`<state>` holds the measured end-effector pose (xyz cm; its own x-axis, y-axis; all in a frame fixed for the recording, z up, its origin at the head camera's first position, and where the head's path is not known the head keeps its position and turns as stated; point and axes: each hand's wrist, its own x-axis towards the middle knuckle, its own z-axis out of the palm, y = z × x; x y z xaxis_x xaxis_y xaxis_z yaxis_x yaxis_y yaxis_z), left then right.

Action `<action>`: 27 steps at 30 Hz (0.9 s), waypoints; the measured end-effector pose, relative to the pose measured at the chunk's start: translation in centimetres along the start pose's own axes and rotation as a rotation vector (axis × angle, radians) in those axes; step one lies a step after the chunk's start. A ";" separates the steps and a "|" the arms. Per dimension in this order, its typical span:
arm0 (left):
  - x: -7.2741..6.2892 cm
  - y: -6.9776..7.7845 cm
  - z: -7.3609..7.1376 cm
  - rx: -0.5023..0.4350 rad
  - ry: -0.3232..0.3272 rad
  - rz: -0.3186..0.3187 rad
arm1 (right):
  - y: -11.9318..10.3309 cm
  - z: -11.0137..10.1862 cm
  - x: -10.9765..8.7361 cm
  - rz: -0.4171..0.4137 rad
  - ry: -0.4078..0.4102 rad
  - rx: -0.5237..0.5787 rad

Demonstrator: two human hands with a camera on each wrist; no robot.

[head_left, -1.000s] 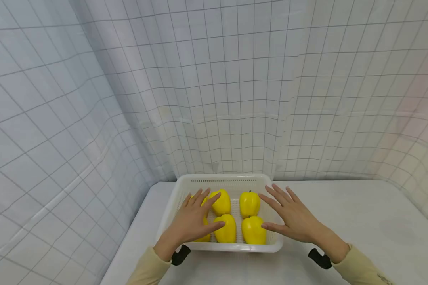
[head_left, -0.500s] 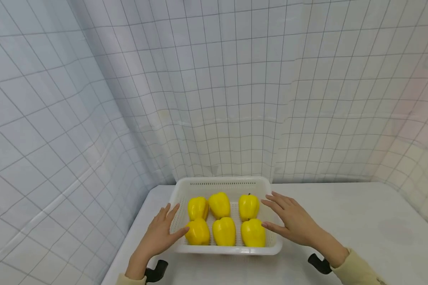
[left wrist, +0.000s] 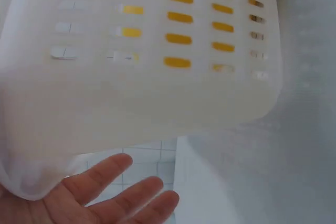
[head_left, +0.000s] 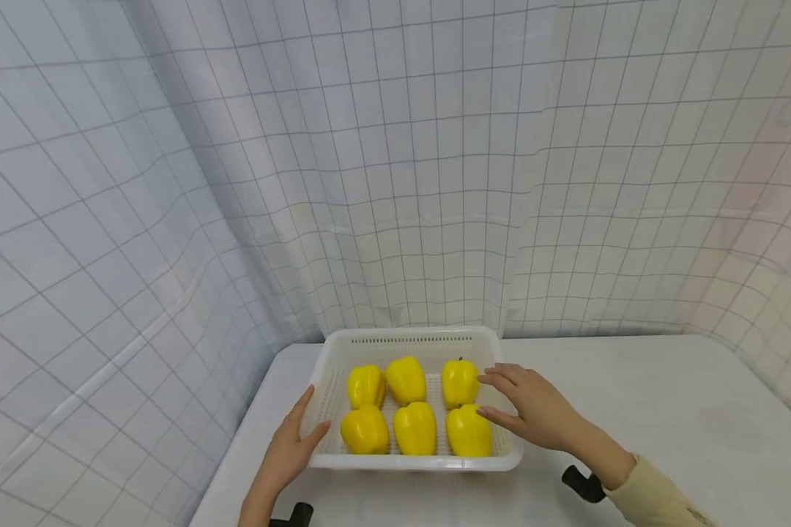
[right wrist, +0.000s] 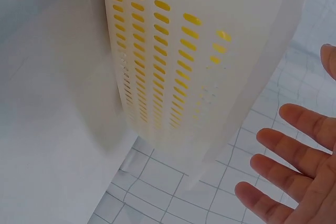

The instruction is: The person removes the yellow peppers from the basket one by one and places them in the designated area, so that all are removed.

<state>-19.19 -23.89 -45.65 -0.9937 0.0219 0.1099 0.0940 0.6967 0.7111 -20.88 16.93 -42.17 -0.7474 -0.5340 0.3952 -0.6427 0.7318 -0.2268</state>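
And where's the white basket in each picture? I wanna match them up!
Head: the white basket is low in the middle, between the left hand and right hand.
Left wrist: the white basket fills much of the top and left.
Right wrist: the white basket is at the upper middle.
Shared landmark: the grid-lined curtain shows in all three.

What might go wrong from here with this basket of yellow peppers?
The yellow peppers lie loose in the white basket, so they might roll if it tilts. The left hand is at the basket's left edge, but the right hand grips nothing, so a lift now could tip it.
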 end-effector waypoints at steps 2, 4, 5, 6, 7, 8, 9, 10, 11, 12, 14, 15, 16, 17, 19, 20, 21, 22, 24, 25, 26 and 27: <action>0.0 -0.1 0.2 -0.061 0.018 -0.032 | 0.0 0.0 0.2 0.001 0.006 0.019; 0.1 -0.3 0.5 -0.112 0.040 -0.054 | 0.0 0.0 0.4 0.016 0.002 0.049; 0.0 -0.4 0.6 -0.144 0.048 -0.063 | -0.1 0.0 0.6 0.026 -0.004 0.070; 0.0 -0.5 0.7 -0.178 0.056 -0.067 | -0.1 0.0 0.7 0.036 -0.011 0.091; 0.1 -0.6 0.8 -0.210 0.065 -0.072 | -0.2 0.1 0.8 0.046 -0.021 0.114; 0.1 -0.6 0.9 -0.242 0.072 -0.077 | -0.3 0.1 0.9 0.062 -0.034 0.134; 0.0 -0.6 1.0 -0.275 0.080 -0.082 | -0.3 0.1 1.0 0.076 -0.049 0.158; 0.0 -0.6 1.1 -0.305 0.087 -0.085 | -0.4 0.2 1.2 0.087 -0.064 0.180; 0.0 -0.6 1.2 -0.331 0.094 -0.089 | -0.4 0.2 1.3 0.099 -0.081 0.198; -0.1 -0.6 1.2 -0.352 0.101 -0.091 | -0.5 0.2 1.4 0.104 -0.096 0.214; -0.1 -0.7 1.4 -0.391 0.110 -0.096 | -0.6 0.2 1.6 0.106 -0.122 0.239; -0.1 -0.7 1.4 -0.406 0.116 -0.095 | -0.7 0.2 1.8 0.105 -0.134 0.247; -0.1 -0.8 1.4 -0.413 0.119 -0.094 | -0.8 0.2 1.9 0.100 -0.146 0.251; -0.1 -0.8 1.4 -0.424 0.120 -0.095 | -0.8 0.2 2.1 0.095 -0.159 0.256; -0.1 -0.9 1.5 -0.439 0.120 -0.096 | -1.0 0.0 2.4 0.090 -0.186 0.260; -0.1 -0.9 1.4 -0.445 0.119 -0.092 | -1.0 0.0 2.6 0.093 -0.203 0.258; 0.0 -1.0 1.4 -0.450 0.116 -0.092 | -1.1 -0.1 2.7 0.097 -0.219 0.257; 0.0 -1.0 1.4 -0.453 0.113 -0.090 | -1.2 -0.2 2.9 0.103 -0.235 0.258; 0.1 -1.0 1.4 -0.462 0.111 -0.085 | -1.3 -0.3 3.2 0.123 -0.268 0.261; 0.1 -1.0 1.5 -0.464 0.110 -0.082 | -1.4 -0.4 3.3 0.134 -0.285 0.264; 0.1 -1.0 1.5 -0.467 0.111 -0.080 | -1.5 -0.4 3.4 0.145 -0.299 0.267; 0.2 -1.0 1.5 -0.467 0.113 -0.078 | -1.6 -0.5 3.6 0.157 -0.314 0.273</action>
<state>-19.55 -23.51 -47.35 -0.9885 -0.1139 0.0999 0.0621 0.2965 0.9530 -22.44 14.02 -39.94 -0.8275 -0.5586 0.0572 -0.5064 0.6983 -0.5060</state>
